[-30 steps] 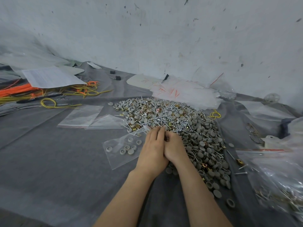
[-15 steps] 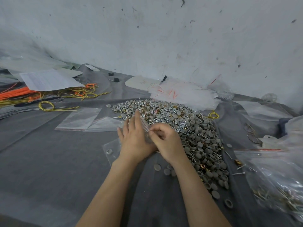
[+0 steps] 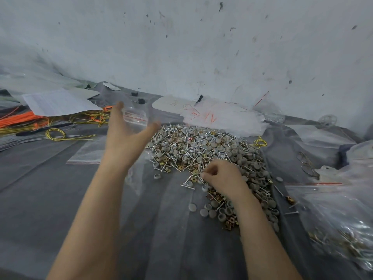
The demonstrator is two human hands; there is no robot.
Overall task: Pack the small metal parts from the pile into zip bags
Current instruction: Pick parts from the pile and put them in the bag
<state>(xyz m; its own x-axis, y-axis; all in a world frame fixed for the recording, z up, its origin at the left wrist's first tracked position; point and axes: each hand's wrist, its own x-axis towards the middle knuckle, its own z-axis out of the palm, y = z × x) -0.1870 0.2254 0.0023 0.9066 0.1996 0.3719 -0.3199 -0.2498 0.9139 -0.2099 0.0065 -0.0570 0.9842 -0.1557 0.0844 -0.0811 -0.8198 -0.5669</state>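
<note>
The pile of small metal parts point(image 3: 210, 150), made of screws, grey round caps and brass clips, lies on the grey cloth point(image 3: 40, 199) at centre right. My right hand point(image 3: 224, 178) rests on the pile's near edge, its fingers curled and its fingertips pinched on small parts. My left hand point(image 3: 125, 136) is raised left of the pile with fingers and thumb spread. A blurred clear zip bag point(image 3: 135, 116) with a red seal line hangs just beyond its fingers; no finger curls round it.
Empty zip bags point(image 3: 86, 152) lie flat to the left of the pile. A big clear bag of packed parts point(image 3: 339, 223) sits at the right, with glasses point(image 3: 307, 164) behind it. Orange and yellow wires point(image 3: 56, 134) and a paper sheet point(image 3: 58, 102) are at the far left. The wall point(image 3: 201, 47) stands close behind.
Both hands were together on a zip bag at the pile's edge. Now the left hand has swung up and left and opened, with the bag beyond it; the right hand dropped onto the pile.
</note>
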